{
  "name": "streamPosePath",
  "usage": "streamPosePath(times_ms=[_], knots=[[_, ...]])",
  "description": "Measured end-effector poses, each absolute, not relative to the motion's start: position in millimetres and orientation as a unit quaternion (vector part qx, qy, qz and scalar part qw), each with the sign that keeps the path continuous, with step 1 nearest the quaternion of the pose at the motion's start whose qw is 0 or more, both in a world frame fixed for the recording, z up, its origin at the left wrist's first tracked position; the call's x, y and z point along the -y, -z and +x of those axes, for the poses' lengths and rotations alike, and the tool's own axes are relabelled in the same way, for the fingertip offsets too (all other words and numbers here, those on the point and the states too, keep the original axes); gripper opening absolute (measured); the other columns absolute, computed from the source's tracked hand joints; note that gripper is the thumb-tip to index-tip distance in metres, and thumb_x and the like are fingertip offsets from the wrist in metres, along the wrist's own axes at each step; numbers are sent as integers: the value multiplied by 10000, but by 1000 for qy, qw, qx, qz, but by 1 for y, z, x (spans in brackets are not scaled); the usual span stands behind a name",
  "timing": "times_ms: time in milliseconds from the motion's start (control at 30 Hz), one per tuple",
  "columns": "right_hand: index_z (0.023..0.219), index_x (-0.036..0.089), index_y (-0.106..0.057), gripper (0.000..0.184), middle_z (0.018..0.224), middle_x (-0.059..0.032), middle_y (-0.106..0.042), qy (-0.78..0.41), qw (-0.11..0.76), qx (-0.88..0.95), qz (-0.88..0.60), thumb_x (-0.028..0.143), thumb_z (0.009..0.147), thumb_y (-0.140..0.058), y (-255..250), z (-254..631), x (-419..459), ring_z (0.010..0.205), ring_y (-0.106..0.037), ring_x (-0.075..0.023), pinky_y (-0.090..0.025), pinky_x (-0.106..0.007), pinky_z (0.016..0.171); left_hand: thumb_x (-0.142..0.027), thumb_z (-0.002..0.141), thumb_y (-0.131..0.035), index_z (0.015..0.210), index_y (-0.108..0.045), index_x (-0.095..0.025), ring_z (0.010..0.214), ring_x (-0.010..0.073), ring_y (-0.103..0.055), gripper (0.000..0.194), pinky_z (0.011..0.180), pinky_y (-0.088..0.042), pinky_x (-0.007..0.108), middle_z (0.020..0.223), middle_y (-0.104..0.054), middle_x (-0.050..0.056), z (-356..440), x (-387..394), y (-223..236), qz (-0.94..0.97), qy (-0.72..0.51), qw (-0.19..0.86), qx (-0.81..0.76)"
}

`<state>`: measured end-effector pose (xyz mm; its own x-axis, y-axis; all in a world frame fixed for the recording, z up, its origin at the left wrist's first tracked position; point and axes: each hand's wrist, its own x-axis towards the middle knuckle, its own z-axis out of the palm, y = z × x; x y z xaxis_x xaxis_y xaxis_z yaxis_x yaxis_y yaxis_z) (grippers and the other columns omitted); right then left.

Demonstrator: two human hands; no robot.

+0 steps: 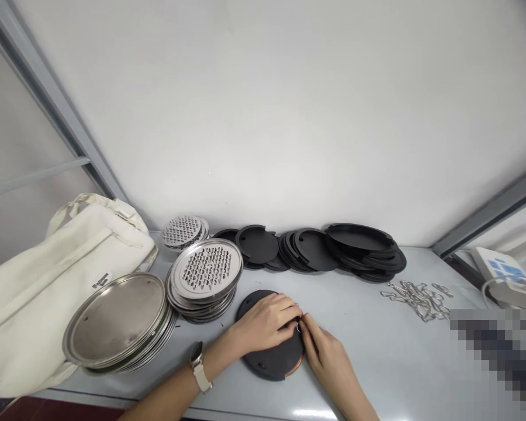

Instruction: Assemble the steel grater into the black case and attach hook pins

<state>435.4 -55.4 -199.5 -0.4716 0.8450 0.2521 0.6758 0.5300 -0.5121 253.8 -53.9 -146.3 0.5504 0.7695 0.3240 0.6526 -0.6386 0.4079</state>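
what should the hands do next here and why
Probably the right hand should gently work the small metal loop while the left hand steadies the black disc: both hands meet at the loop by the disc's right edge, and the left lies across the disc.

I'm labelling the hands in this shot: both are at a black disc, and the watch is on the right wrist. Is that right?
Not quite: the watch is on the wrist of the left hand, as the head view shows. That hand and the right hand are indeed both at a black disc.
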Motion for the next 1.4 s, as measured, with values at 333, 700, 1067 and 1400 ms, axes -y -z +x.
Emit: streamPosePath(times_ms=[333,700,1067,1400], knots=[[1074,186,-519,315,680,-37,-660,-171,238,833,-470,292,954,-248,199,437,56,549,-626,-189,-440,-263,498,-149,847,-511,1037,-529,-175,988,182,-511,193,887,-416,325,1004,-567,45,255,55,145,865,-249,105,-423],[1064,157,-537,311,710,-58,-669,-169,263,832,-458,296,941,-288,197,436,58,590,-636,-186,-464,-262,525,-135,863,-472,1079,-510,-176,957,172,-536,224,860,-441,293,1033,-553,54,252,56,147,867,-243,137,-413],[1014,178,-506,293,623,-28,-617,-175,256,833,-458,303,955,-248,199,437,58,515,-588,-181,-417,-256,478,-146,850,-503,1000,-544,-174,947,169,-542,158,865,-407,311,967,-598,36,254,54,147,865,-254,115,-416],[1003,178,-502,285,637,-34,-625,-163,265,833,-457,306,955,-252,201,437,56,517,-592,-175,-421,-248,488,-147,841,-505,1012,-533,-172,943,180,-542,175,860,-401,326,955,-602,40,254,54,148,862,-254,115,-423]])
